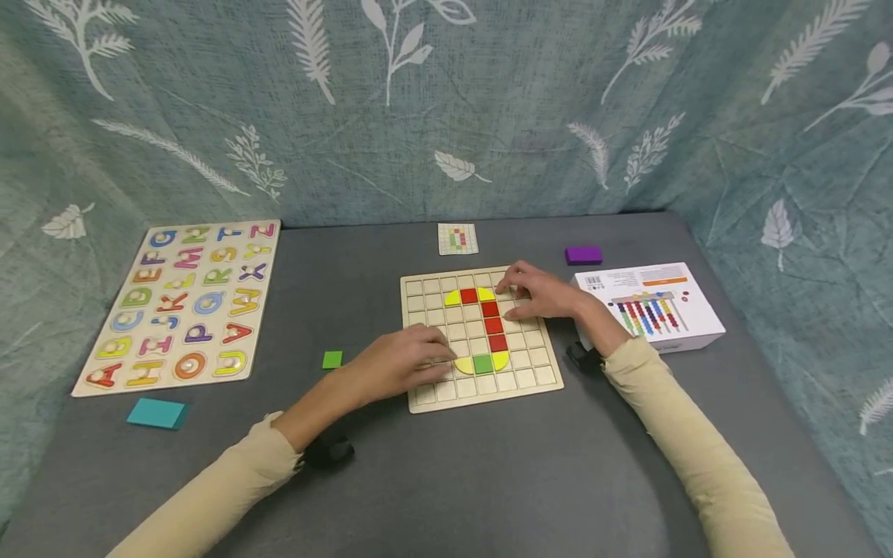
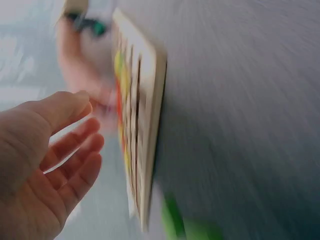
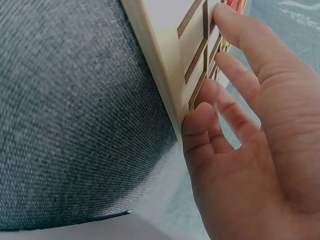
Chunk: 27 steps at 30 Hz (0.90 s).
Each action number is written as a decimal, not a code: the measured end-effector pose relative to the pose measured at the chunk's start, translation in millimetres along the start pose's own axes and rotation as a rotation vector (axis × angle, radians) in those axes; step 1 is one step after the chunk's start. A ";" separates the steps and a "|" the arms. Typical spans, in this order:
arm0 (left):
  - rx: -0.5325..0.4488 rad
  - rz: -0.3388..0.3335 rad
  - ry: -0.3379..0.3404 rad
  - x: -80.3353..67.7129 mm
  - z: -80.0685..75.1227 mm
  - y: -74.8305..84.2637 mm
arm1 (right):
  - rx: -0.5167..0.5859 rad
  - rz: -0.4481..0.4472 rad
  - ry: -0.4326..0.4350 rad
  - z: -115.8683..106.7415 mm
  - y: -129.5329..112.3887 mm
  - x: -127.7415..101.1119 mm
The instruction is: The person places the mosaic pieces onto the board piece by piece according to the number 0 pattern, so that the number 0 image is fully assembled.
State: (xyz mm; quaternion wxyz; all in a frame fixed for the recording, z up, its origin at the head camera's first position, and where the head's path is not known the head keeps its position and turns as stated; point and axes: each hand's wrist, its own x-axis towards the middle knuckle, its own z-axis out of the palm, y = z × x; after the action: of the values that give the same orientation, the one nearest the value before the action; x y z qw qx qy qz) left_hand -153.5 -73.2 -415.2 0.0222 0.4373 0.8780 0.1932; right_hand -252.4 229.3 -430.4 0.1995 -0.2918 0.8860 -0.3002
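A wooden grid board (image 1: 436,394) lies on the table, bearing red square tiles (image 1: 494,325), yellow quarter-round tiles (image 1: 452,298) and a green square tile (image 1: 483,363) in a curved figure. My left hand (image 1: 408,358) hovers over the board's lower left, fingertips close to a yellow tile. In the left wrist view, thumb and fingers are apart with nothing between them. My right hand (image 1: 540,293) rests at the board's upper right, index fingertip beside the top yellow tile and thumb near the red column. The right wrist view shows its fingertips on the board's cells, holding nothing.
A loose green tile (image 1: 332,359) lies left of the board. A pattern card (image 1: 457,239) sits behind it. Further left are an alphabet puzzle board (image 1: 163,302) and a teal block (image 1: 156,414). To the right stand a white box (image 1: 656,306) and a purple block (image 1: 583,256).
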 end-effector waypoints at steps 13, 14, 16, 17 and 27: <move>-0.366 -0.525 0.409 -119.4 -18.3 -58.3 | 0.026 0.013 -0.013 0.1 -2.1 -1.4; -0.366 -0.526 0.408 -120.6 -17.3 -59.6 | 0.026 0.016 -0.013 -0.9 -2.0 -1.1; -0.373 -0.526 0.395 -121.2 -15.8 -62.1 | 0.021 0.019 -0.013 -2.2 -1.7 -1.0; -0.379 -0.523 0.386 -121.1 -15.3 -63.2 | 0.023 0.021 -0.014 -2.6 -1.5 -1.0; -0.372 -0.489 0.322 -124.4 -5.7 -70.1 | 0.016 0.021 -0.023 -1.9 -2.1 0.0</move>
State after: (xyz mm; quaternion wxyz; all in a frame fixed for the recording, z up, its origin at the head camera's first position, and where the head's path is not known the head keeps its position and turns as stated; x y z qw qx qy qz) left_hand -131.2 -209.7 -451.3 0.0083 0.1664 0.8987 0.4057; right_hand -252.6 228.7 -427.6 0.2152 -0.2842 0.8842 -0.3019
